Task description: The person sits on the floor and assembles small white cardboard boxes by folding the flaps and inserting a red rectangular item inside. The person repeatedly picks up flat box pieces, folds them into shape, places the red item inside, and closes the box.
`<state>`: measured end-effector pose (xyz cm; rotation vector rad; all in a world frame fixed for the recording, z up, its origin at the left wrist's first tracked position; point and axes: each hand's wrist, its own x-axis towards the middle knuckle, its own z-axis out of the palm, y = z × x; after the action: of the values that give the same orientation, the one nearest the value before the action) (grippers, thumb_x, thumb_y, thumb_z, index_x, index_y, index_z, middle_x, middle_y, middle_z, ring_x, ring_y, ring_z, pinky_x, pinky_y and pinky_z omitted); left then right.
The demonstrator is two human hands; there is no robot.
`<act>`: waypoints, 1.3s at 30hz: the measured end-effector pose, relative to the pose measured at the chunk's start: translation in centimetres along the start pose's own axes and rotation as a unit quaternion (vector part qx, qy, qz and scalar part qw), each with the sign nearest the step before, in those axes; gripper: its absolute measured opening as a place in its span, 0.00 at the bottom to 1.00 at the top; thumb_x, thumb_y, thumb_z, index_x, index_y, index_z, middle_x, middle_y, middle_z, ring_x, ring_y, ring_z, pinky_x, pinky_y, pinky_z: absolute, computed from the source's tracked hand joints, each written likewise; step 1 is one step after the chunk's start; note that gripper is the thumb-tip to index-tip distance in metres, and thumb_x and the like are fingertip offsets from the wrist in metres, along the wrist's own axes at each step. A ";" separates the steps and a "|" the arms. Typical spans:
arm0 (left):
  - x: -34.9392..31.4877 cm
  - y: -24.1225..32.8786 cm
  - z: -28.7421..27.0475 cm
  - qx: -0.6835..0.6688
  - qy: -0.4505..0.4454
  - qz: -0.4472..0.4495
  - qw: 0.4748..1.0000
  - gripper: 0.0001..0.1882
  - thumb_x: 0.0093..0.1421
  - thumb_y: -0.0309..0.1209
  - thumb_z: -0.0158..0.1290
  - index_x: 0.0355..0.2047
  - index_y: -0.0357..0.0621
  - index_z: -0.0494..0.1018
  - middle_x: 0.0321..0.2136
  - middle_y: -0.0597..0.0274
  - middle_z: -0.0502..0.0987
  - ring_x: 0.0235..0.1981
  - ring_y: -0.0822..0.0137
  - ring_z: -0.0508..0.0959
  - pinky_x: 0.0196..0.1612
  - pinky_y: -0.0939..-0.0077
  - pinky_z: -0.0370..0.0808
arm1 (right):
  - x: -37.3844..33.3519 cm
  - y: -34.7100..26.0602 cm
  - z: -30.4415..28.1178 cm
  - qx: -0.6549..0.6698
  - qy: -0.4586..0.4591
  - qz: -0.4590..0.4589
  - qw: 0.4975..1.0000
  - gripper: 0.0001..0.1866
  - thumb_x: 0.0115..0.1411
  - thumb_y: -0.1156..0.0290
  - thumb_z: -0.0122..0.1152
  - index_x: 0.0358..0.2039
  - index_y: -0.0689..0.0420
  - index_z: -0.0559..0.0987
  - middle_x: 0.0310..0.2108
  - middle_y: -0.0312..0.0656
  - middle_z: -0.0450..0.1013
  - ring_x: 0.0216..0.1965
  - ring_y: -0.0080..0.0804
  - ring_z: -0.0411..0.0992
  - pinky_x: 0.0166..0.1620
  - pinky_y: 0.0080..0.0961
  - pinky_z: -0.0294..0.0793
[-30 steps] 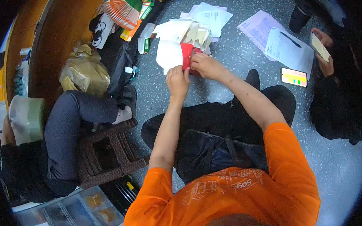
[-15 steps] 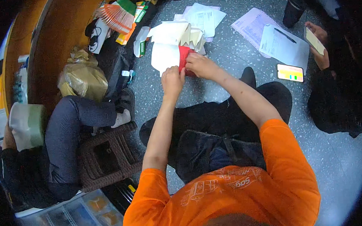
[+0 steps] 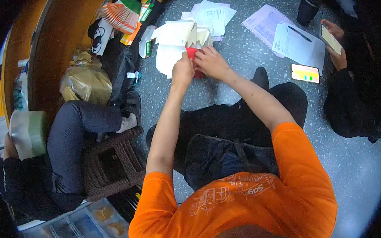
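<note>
Both my hands are at a small red, flat item (image 3: 191, 52) just above the floor in front of me. It looks like folded paper or a pouch; which of these I cannot tell. My left hand (image 3: 182, 69) grips its left edge with curled fingers. My right hand (image 3: 212, 64) closes on its right side, fingers bent, partly hiding it. Right behind the red item lie unfolded, creased cream and white papers (image 3: 170, 54). Printed sheets (image 3: 214, 19) are spread behind them.
At the right, a person's hands (image 3: 336, 46) hold a phone, near more sheets with a pen (image 3: 299, 33), another lit phone (image 3: 305, 73) and a black cup (image 3: 308, 8). On the left are a plastic-wrapped bundle (image 3: 85, 85), a brown woven stool (image 3: 113, 164) and another person's leg (image 3: 67, 142).
My left hand has turned and curled more tightly at the red item's left edge. The right hand has shifted slightly up over it. The cream and white papers have moved slightly left.
</note>
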<state>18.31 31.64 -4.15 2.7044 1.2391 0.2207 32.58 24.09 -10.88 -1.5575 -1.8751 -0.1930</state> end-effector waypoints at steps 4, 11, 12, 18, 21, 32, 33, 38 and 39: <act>0.0 1.1 -0.5 0.034 -0.008 -0.016 0.999 0.14 0.68 0.32 0.52 0.46 0.32 0.67 0.26 0.33 0.80 0.31 0.34 0.82 0.34 0.41 0.78 | -0.3 0.2 0.2 -0.013 0.016 0.010 1.000 0.14 0.55 0.59 0.68 0.38 0.52 0.82 0.47 0.39 0.73 0.56 0.43 0.68 0.60 0.45 0.69; -0.3 1.0 -0.5 0.074 -0.020 -0.017 0.997 0.13 0.68 0.32 0.51 0.45 0.33 0.67 0.27 0.35 0.81 0.31 0.36 0.83 0.35 0.43 0.80 | 0.1 0.9 0.5 -0.031 -0.009 0.070 0.997 0.12 0.62 0.55 0.62 0.42 0.46 0.81 0.48 0.41 0.72 0.51 0.44 0.71 0.52 0.44 0.71; -0.3 1.1 -0.3 0.078 -0.020 -0.016 0.997 0.13 0.68 0.31 0.51 0.45 0.33 0.67 0.27 0.35 0.81 0.31 0.36 0.83 0.35 0.43 0.80 | 0.0 0.9 0.6 -0.041 -0.038 0.071 0.996 0.13 0.64 0.53 0.60 0.43 0.45 0.81 0.48 0.42 0.72 0.50 0.45 0.71 0.51 0.44 0.71; -0.4 1.3 0.0 0.092 -0.016 -0.011 0.996 0.12 0.65 0.30 0.53 0.45 0.35 0.68 0.28 0.37 0.82 0.33 0.38 0.84 0.36 0.44 0.81 | -0.1 1.1 0.4 -0.043 -0.015 0.072 0.996 0.13 0.66 0.52 0.59 0.43 0.46 0.80 0.45 0.41 0.72 0.50 0.44 0.71 0.49 0.44 0.71; -0.1 1.9 -0.2 0.113 -0.025 -0.024 0.993 0.13 0.63 0.29 0.54 0.45 0.36 0.68 0.28 0.38 0.82 0.33 0.39 0.85 0.36 0.45 0.81 | -0.2 1.1 0.7 -0.052 -0.017 0.067 0.996 0.12 0.64 0.56 0.60 0.44 0.46 0.80 0.46 0.40 0.72 0.50 0.43 0.71 0.49 0.44 0.72; -0.4 2.7 -0.5 0.156 -0.033 -0.026 0.987 0.10 0.64 0.29 0.53 0.43 0.38 0.68 0.27 0.42 0.83 0.31 0.43 0.86 0.35 0.49 0.82 | 0.2 1.5 1.5 -0.060 -0.072 0.037 0.995 0.10 0.63 0.67 0.54 0.42 0.49 0.81 0.49 0.39 0.76 0.56 0.40 0.71 0.56 0.51 0.72; -0.4 2.9 -0.6 0.156 -0.032 -0.025 0.987 0.10 0.64 0.29 0.53 0.43 0.38 0.68 0.27 0.42 0.83 0.31 0.43 0.86 0.35 0.49 0.82 | 0.0 1.5 1.5 -0.064 -0.065 0.039 0.995 0.10 0.63 0.67 0.54 0.42 0.50 0.81 0.49 0.39 0.76 0.56 0.40 0.71 0.56 0.52 0.71; -0.2 2.7 0.0 0.145 -0.036 -0.044 0.988 0.13 0.62 0.30 0.55 0.44 0.39 0.68 0.28 0.40 0.83 0.32 0.41 0.85 0.37 0.46 0.82 | 0.1 1.2 1.6 -0.081 -0.077 0.033 0.993 0.10 0.63 0.67 0.55 0.41 0.51 0.81 0.49 0.39 0.77 0.56 0.39 0.72 0.56 0.50 0.71; 0.0 2.5 0.3 0.138 -0.047 -0.048 0.988 0.15 0.61 0.30 0.57 0.46 0.39 0.68 0.29 0.39 0.83 0.33 0.40 0.85 0.38 0.45 0.81 | 0.1 1.2 1.7 -0.081 -0.077 0.032 0.993 0.09 0.63 0.67 0.55 0.41 0.51 0.81 0.49 0.38 0.77 0.55 0.39 0.72 0.56 0.49 0.70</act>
<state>20.23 29.99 -3.88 2.8299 1.4634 -0.0972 32.94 25.39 -12.46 -1.7844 -1.9659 -0.2042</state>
